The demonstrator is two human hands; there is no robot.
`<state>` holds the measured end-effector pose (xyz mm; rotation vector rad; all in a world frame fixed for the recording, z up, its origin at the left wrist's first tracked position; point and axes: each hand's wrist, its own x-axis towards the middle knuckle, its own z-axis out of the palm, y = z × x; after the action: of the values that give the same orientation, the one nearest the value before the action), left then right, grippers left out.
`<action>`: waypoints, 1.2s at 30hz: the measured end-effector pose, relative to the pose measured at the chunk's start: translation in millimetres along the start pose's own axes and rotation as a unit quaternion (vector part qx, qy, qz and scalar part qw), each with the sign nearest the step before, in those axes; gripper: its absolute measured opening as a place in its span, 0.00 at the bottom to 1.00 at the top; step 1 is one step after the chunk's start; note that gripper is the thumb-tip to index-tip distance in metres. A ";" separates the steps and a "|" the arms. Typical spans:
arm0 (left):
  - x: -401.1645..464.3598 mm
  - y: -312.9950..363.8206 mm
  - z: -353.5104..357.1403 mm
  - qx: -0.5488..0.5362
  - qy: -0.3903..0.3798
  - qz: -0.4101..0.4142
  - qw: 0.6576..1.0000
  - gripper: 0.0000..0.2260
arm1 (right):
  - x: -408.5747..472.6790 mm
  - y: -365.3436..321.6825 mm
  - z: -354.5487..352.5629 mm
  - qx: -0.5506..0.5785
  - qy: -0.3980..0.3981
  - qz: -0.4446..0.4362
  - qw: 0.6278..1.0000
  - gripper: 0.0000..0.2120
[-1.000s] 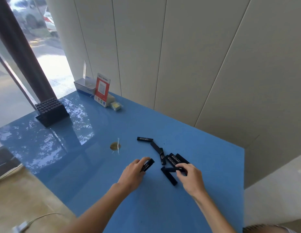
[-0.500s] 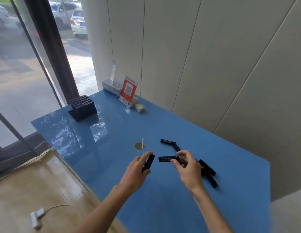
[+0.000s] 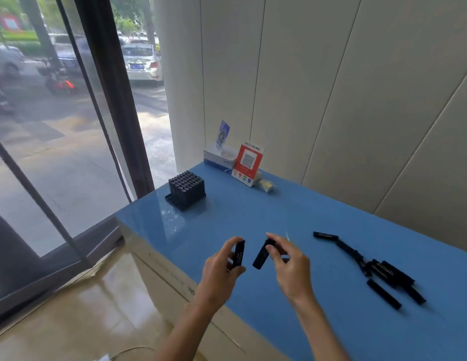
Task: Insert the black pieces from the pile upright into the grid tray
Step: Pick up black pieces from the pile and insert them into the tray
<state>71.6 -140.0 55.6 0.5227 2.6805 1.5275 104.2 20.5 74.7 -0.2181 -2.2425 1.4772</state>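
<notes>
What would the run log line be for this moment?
left hand: holds black piece | right hand: pinches second piece | pile: on table | grid tray: far, apart

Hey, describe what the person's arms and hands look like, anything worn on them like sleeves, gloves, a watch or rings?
Both forearms are bare for as far as they show; no sleeve shows. The left hand and the right hand wear no gloves. No watch, band or bracelet shows at either wrist, and no ring is visible on the fingers, though motion blur softens the right hand. No cables or markings appear on either arm.
</notes>
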 end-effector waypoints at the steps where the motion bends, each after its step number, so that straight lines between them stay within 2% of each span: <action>1: -1.2 -4.1 -11.1 -0.008 0.003 0.000 1.000 0.28 | -1.8 -5.0 11.9 0.001 0.000 0.000 1.000 0.12; 8: 4.1 -32.0 -63.3 -0.070 0.023 -0.010 0.997 0.31 | -0.3 -30.2 69.3 0.013 -0.014 0.012 1.000 0.13; 12: 27.2 -48.7 -81.6 -0.065 0.024 -0.011 0.998 0.32 | 20.2 -32.6 97.3 0.010 -0.031 0.016 0.999 0.13; 20: 109.3 -88.2 -130.9 -0.055 0.042 -0.029 0.997 0.28 | 99.6 -32.8 159.6 0.005 -0.057 0.015 0.998 0.12; 25: 155.7 -116.9 -147.2 -0.043 0.084 -0.044 0.995 0.28 | 141.2 -29.5 195.1 0.005 -0.067 0.018 0.998 0.11; 31: 193.2 -150.0 -161.8 -0.035 0.096 -0.062 0.993 0.28 | 164.6 -21.2 231.4 -0.009 -0.063 0.009 0.998 0.12; 36: 222.1 -172.4 -177.4 -0.064 0.108 -0.061 0.990 0.24 | 179.0 -12.6 256.3 -0.019 -0.045 0.026 0.998 0.13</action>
<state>-217.2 -303.7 37.8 0.1953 2.6789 1.7990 -167.5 -132.8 50.9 -0.2270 -2.3551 1.4986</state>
